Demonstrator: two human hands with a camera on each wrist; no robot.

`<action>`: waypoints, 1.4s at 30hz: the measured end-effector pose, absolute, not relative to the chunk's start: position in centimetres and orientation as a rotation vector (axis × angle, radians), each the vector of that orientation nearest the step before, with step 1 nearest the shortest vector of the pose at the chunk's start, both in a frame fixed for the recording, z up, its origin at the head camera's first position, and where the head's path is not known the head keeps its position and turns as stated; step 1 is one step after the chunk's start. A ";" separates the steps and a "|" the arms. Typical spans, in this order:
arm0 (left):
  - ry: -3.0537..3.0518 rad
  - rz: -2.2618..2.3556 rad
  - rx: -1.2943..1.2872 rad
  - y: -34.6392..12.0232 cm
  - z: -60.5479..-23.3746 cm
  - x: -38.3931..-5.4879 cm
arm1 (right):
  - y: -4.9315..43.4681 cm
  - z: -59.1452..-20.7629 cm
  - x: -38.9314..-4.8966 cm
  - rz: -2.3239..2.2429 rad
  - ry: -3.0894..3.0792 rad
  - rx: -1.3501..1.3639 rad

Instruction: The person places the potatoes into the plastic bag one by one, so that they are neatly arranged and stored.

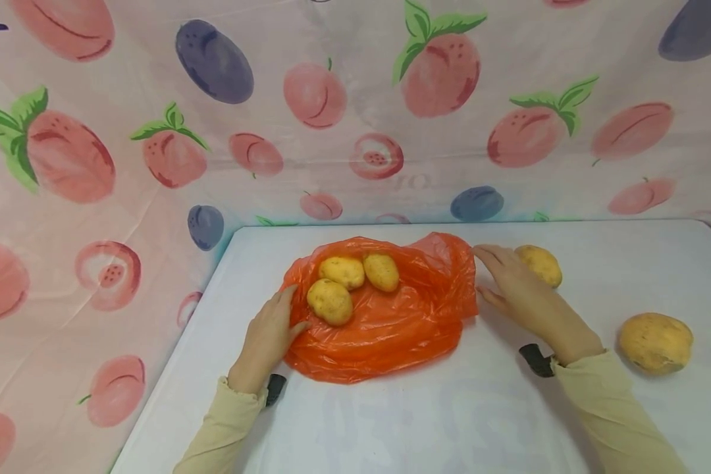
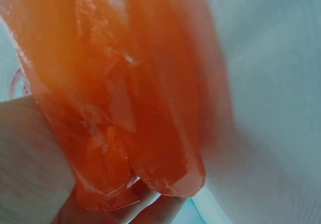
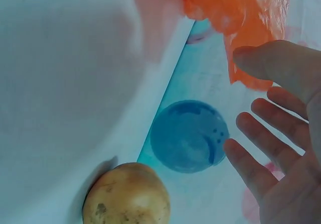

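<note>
A crinkled orange plastic bag (image 1: 385, 329) lies on the white table. Three yellow potatoes sit on it: the front potato (image 1: 330, 302), the back potato (image 1: 342, 272) and the right-hand potato (image 1: 382, 272). At the bag's left edge is my left hand (image 1: 264, 342), thumb and fingers spread apart and touching the plastic. In the left wrist view the orange plastic (image 2: 135, 83) hides part of the fingers. My right hand (image 1: 518, 289) is beside the bag's right edge, fingers extended and apart; the right wrist view shows the thumb (image 3: 276, 63) overlapping the plastic.
One loose potato (image 1: 540, 264) lies just beyond my right hand, partly behind it. A larger potato (image 1: 656, 343) is on the table at the right, near the sleeve. A fruit-printed cloth (image 1: 426, 158) hangs along the back and left of the table.
</note>
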State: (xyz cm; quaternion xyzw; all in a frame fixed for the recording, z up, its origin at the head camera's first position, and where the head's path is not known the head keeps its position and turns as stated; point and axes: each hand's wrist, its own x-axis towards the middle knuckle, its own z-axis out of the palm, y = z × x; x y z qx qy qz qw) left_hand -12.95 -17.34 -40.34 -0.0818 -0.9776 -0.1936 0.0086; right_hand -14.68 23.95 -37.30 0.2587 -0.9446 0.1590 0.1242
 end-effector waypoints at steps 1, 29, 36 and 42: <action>-3.054 -0.608 -0.254 -17.3 -40.3 -12.9 | 24.1 -37.3 -14.8 0.467 -2.769 0.739; -3.050 -0.609 -0.256 -17.5 -40.3 -13.0 | 27.4 -40.1 -17.0 0.383 -2.784 0.577; -3.053 -0.596 -0.260 -17.5 -40.3 -13.0 | 28.4 -40.1 -17.1 0.317 -2.830 0.527; -3.058 -0.591 -0.250 -17.5 -40.3 -13.0 | 29.1 -40.1 -16.9 0.234 -2.849 0.452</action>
